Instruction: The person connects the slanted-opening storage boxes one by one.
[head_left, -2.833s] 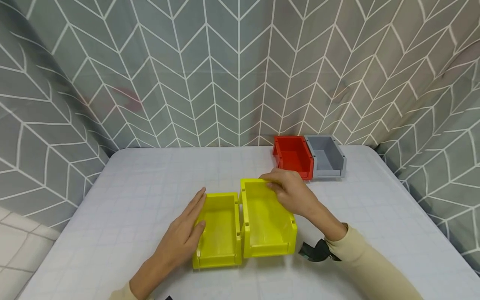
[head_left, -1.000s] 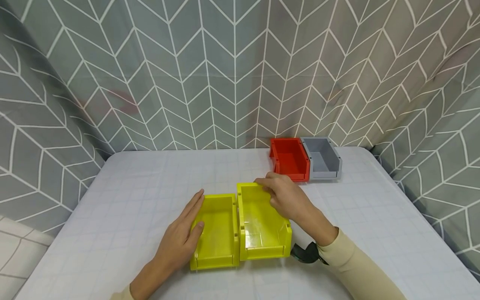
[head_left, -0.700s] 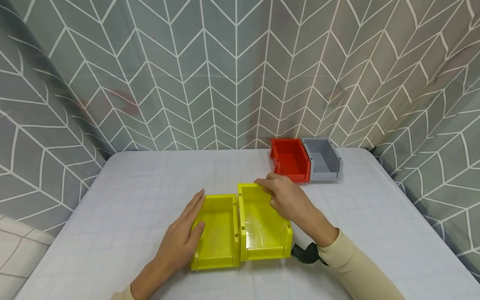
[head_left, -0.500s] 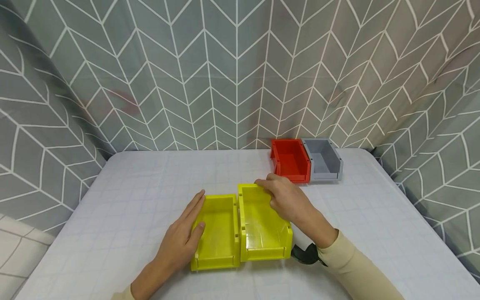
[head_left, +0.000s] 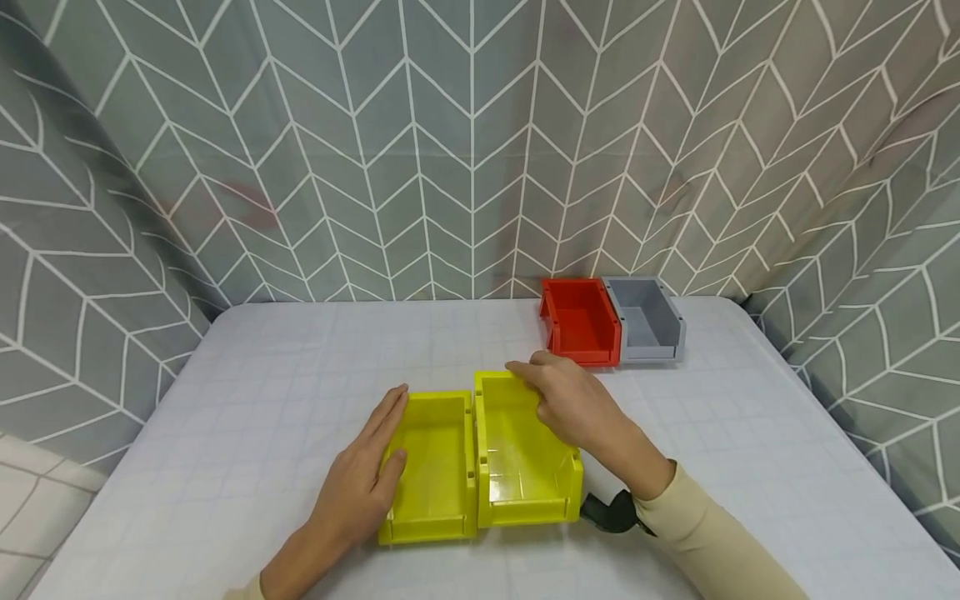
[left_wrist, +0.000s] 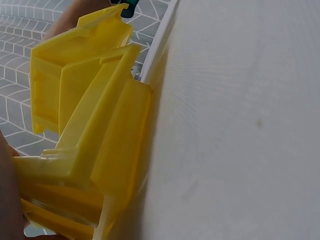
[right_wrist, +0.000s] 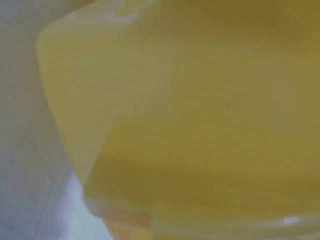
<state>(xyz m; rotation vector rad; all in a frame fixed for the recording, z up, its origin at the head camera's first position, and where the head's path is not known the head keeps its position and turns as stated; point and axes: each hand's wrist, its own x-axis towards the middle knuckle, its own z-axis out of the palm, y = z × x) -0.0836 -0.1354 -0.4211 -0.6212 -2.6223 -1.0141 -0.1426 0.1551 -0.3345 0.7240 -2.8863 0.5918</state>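
Note:
Two yellow plastic storage bins stand side by side near the table's front. My left hand [head_left: 356,483] holds the left bin [head_left: 429,529] by its outer wall, fingers straight along the outside and thumb over the rim. My right hand [head_left: 573,404] grips the back right rim of the right bin [head_left: 525,512], its index finger stretched along the back edge. In the left wrist view the farther bin [left_wrist: 46,95] sits higher than the nearer bin [left_wrist: 122,135]. A yellow bin wall [right_wrist: 200,100] fills most of the right wrist view. Both bins look empty inside.
A red bin [head_left: 581,321] and a grey bin [head_left: 645,321] stand together at the table's back right. The white-covered table [head_left: 300,358] ends at a patterned grey curtain [head_left: 450,167]. A black curved piece [head_left: 617,512] hangs by my right wrist.
The right yellow bin has come down and closer to the left one since the earliest frame, with my right hand still on it. My left hand has kept its place on the left bin.

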